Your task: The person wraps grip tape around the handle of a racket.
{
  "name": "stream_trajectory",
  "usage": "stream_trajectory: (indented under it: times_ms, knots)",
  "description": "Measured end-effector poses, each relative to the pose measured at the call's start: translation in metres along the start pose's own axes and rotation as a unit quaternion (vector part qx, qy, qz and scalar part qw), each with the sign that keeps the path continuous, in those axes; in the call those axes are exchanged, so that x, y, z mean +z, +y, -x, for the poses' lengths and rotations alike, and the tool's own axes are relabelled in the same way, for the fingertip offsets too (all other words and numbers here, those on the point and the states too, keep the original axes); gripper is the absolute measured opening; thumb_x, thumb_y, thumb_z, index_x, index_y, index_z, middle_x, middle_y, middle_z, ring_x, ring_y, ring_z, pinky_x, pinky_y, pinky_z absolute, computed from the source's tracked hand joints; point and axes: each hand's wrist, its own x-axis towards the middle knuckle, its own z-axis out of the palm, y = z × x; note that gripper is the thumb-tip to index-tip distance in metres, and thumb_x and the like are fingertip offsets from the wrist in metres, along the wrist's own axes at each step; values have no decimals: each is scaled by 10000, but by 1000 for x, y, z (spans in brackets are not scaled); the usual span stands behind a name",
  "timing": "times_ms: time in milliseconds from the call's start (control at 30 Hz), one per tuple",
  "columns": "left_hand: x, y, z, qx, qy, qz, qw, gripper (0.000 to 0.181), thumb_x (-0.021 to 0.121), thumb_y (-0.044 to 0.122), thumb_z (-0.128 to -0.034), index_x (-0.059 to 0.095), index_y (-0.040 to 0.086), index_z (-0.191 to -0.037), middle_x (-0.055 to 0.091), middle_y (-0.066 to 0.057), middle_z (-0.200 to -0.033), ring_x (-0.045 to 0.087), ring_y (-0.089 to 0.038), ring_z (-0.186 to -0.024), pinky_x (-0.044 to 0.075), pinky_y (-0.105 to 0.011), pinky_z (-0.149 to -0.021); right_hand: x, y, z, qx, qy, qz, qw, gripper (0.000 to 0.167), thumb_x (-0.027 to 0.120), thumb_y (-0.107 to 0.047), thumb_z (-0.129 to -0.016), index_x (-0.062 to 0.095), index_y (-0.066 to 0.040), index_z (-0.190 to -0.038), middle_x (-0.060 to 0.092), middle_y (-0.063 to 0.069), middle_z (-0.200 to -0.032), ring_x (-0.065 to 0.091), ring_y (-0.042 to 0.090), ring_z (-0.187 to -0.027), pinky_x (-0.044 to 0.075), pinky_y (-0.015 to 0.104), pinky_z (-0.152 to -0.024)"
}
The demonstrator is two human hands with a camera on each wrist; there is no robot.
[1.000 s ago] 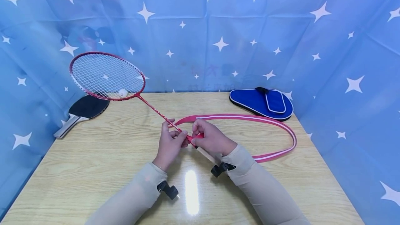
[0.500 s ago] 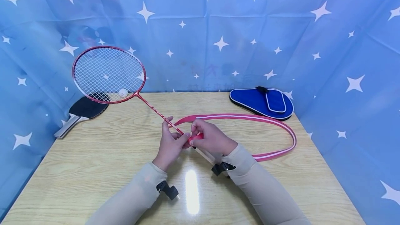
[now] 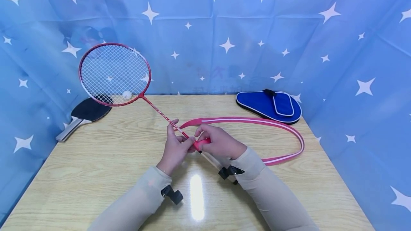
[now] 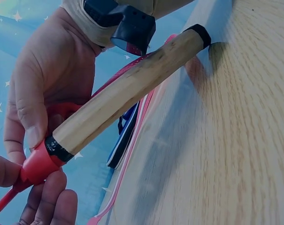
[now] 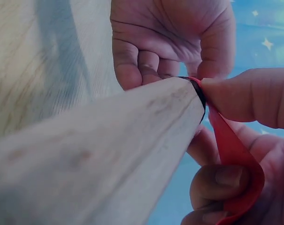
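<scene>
A red badminton racket (image 3: pixel 155 108) slants up to the left in the head view, held off the table. My left hand (image 3: pixel 173 150) grips it at the lower shaft, thumb and fingers around the red cone. With my right hand (image 3: pixel 221 144) I pinch a strip of pink-red grip tape (image 3: pixel 244 119) against the top of the handle. In the left wrist view, red tape covers the cone, while the wooden handle (image 4: pixel 132 93) below a black ring is bare. The right wrist view shows the tape (image 5: pixel 240 164) running between my thumb and curled fingers. The tape's rest loops rightward with a white stripe.
A black table tennis paddle (image 3: pixel 91 109) lies at the back left of the wooden table (image 3: pixel 96 174). A white ball (image 3: pixel 126 95) shows through the racket strings. A blue paddle case (image 3: pixel 257 103) lies back right, before a starry curtain (image 3: pixel 192 56).
The racket has rolled about its shaft, so its head faces the camera more fully and its top edge is higher. The right hand stays at the cone with the tape.
</scene>
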Motion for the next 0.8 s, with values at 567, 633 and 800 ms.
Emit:
stream_trajectory:
  times_ms: [567,633,800]
  knots:
    - [-1,2,1,152,-121,-239,9995,906,720,13,-955,156,263,-1618,701,-169,-806,734,-224,-672,647,-321,-674,-4,-3,-1,-190,-52,78,9998,312,785,-31,-917,574,-115,-1132,749,20,-1012,702,184,-871,599,324,-764]
    - [-2,2,0,101,-154,-287,9994,906,721,22,-957,158,278,-1618,703,-175,-821,739,-235,-677,651,-336,-686,-6,-3,0,-221,-209,2,9995,314,765,-17,-927,574,-108,-1160,760,31,-1035,716,178,-913,607,337,-812]
    - [-3,1,0,-26,-200,-296,9994,917,724,21,-949,161,297,-1619,679,-171,-861,737,-242,-686,660,-381,-703,-7,0,0,-129,-416,-26,9990,342,731,6,-943,576,-108,-1225,777,21,-1047,717,167,-933,598,333,-848]
